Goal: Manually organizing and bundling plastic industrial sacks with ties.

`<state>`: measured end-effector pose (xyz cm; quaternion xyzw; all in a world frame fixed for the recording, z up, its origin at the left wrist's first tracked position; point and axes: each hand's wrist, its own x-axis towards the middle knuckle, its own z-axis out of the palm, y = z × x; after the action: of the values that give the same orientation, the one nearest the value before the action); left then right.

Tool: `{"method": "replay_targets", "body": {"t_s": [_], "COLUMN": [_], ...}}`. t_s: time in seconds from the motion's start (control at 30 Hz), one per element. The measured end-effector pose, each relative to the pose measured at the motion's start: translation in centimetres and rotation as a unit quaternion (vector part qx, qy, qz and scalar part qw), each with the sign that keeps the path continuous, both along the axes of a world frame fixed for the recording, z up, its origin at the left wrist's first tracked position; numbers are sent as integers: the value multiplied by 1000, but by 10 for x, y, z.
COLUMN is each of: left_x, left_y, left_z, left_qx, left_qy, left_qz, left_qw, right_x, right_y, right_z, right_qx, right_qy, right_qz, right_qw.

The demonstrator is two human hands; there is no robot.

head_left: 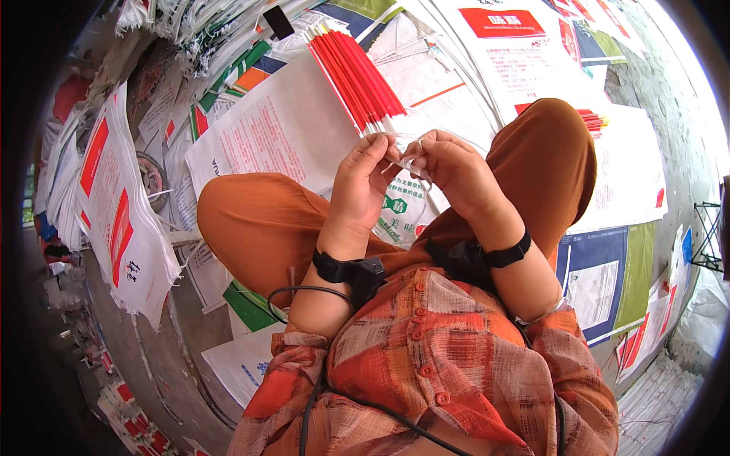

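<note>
My left hand (362, 173) and my right hand (458, 169) meet above my crossed legs. Both have their fingers pinched on a thin white strip (417, 169), which loops between them; whether it is knotted I cannot tell. Just beyond the fingertips lies a bundle of long, thin red strips (356, 80) with pale ends. Its near end comes close to my left fingertips, and whether the white strip touches it is unclear. Below the hands, a white printed sack (401, 199) with green and red marks shows between my legs.
Flat white printed sacks (266, 125) cover the floor around me. Beyond my right knee sits a smaller red bundle (592, 121). Stacked sacks (114, 205) rise at left, near a small wheel (152, 178). A black rectangular object (278, 23) lies on the far pile.
</note>
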<state>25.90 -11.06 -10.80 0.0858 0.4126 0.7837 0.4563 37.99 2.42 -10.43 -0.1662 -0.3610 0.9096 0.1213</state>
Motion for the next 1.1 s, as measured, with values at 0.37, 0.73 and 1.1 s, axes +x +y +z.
{"method": "replay_targets", "body": {"t_s": [0.37,0.73,1.1], "left_x": [-5,-6,-22], "left_y": [-1,-2,-11], "left_z": [-1,7,13], "left_qx": [120,124,166], "left_qy": [-97,-115,-132], "left_qz": [14,11,22], "left_qw": [988,986,977], "right_x": [0,2,14], "right_y": [-2,3,7], "right_z": [6,1,36], "right_qx": [-23,-63,-12], "right_qy": [104,105,25], "right_qz": [-72,-98,67], "right_qw": [992,988,997]}}
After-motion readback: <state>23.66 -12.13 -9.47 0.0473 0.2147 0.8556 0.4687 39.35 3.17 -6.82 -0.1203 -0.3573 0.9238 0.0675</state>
